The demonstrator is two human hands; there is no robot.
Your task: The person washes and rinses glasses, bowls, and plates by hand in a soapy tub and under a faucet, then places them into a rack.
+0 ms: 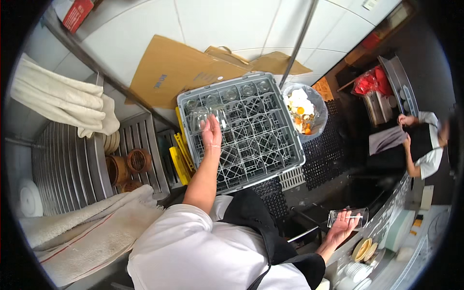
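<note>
My left hand (211, 133) is over the left side of a grey compartmented glass rack (295, 145). Against its fingers lies a clear drinking glass (198, 120), tilted on its side; a second may overlap it, but I cannot tell. Several upturned glasses (231, 95) fill cells along the rack's far row. Out to the right, my right hand (340, 229) holds another clear glass (331, 218) sideways above the edge of a wet metal counter (380, 217). The fingers show through its wall.
Right of the rack stands a lined bin (320, 125) holding food waste. Cardboard (163, 72) leans on the tiled wall behind. Left are a slatted metal shelf (136, 127) with bamboo steamers (139, 160) and towels (83, 239). A person (427, 145) holds a cloth at far right.
</note>
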